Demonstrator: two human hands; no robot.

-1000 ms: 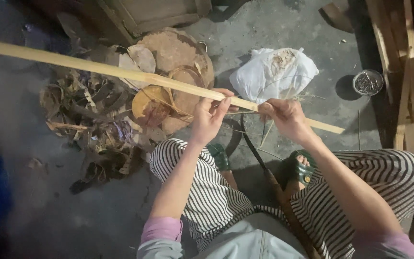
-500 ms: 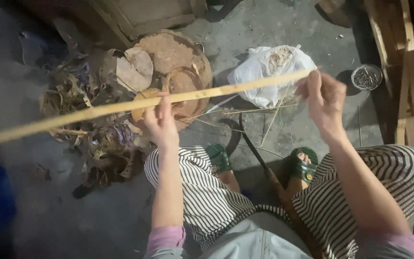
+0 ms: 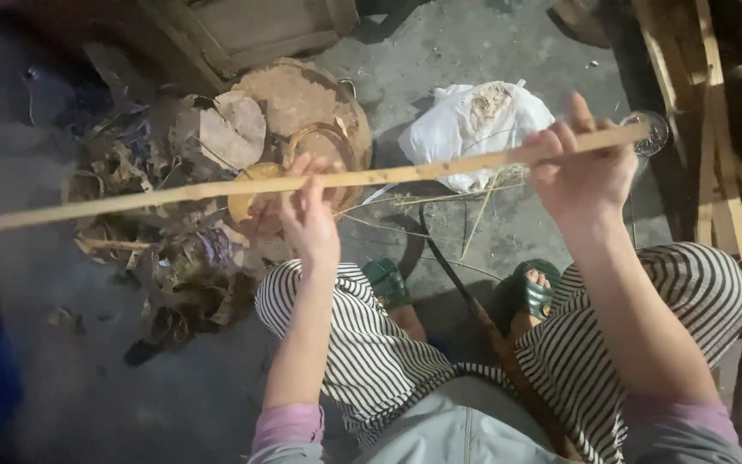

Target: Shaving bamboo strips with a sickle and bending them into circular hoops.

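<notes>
You've got the long bamboo strip (image 3: 216, 191) held off the ground in both hands, above the concrete floor (image 3: 491, 258) and in front of your knees. Its long axis runs nearly level across the view, climbing slightly toward your right. Your right hand (image 3: 584, 172) is wrapped shut around it just short of the right-hand tip, fingers curled over the top. Your left hand (image 3: 309, 210) pinches it near mid-length, fingertips pressed onto the strip. From the left grip most of the free length sticks out to your left, over the heap of dry leaves and scraps (image 3: 156, 249); only a stub passes the right hand, near the small round dish (image 3: 653, 131). So the right hand is nearer an end. The white bag (image 3: 465, 129) sits on the floor under the strip between your hands.
</notes>
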